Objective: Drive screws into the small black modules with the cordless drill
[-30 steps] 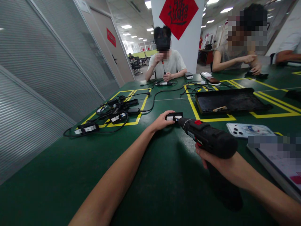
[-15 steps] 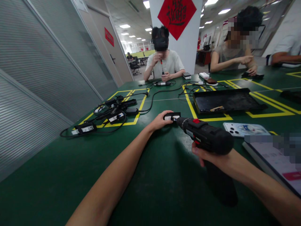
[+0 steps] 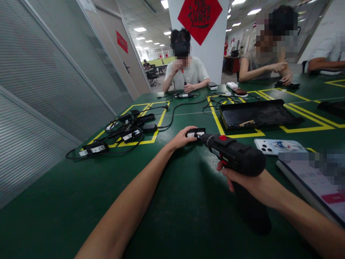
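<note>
My left hand (image 3: 183,138) is closed around the left end of a small black case with a white inside part (image 3: 192,134), on the green table. My right hand (image 3: 239,177) grips a black cordless drill (image 3: 234,153) with red accents by its handle. The drill points left and away from me, its chuck close to the right part of the case. Whether the bit touches the case I cannot make out, as the chuck hides the tip.
Left lies a heap of black adapters and cables (image 3: 132,127) within yellow tape. A black tray (image 3: 250,114) stands at the back right. Nearer on the right are a phone (image 3: 280,146) and a book-like object (image 3: 309,183). Several people sit across the table; one holds a screwdriver (image 3: 184,77).
The whole view has shifted slightly, so everything appears a little farther left. Both hands keep their holds, and the drill stays at the case. A right finger near the trigger appears slightly moved.
</note>
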The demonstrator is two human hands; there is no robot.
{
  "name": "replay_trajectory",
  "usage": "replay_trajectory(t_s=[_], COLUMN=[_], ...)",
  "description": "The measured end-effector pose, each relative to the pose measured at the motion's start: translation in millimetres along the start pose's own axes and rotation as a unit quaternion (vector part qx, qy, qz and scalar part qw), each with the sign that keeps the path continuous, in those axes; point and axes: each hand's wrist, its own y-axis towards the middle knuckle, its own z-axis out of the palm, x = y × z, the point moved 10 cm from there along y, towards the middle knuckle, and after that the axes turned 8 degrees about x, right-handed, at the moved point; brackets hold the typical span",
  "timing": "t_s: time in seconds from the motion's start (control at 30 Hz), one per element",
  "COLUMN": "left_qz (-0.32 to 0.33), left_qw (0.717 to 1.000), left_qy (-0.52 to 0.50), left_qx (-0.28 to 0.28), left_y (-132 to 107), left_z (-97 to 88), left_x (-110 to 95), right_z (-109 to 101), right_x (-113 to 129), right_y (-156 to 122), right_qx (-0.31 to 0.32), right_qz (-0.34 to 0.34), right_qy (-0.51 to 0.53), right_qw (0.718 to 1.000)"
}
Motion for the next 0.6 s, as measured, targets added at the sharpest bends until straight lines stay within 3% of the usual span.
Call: replay_trajectory(t_s=[0.3, 0.6], left_qz=[-0.004, 0.006], left_qw=[1.0, 1.0], left_qy=[-0.005, 0.024], left_qx=[0.005, 0.006], left_y=[0.7, -1.0], left_z=[0.6, -0.1], left_x=[-4.3, -3.9], right_z=[-2.6, 0.8], right_x=[-0.2, 2.7], right_y=[0.1, -4.1], right_qx=[-0.026, -0.005], right_qz=[0.004, -0.005], right_qy=[0.011, 0.015], right_qw=[1.0, 1.0])
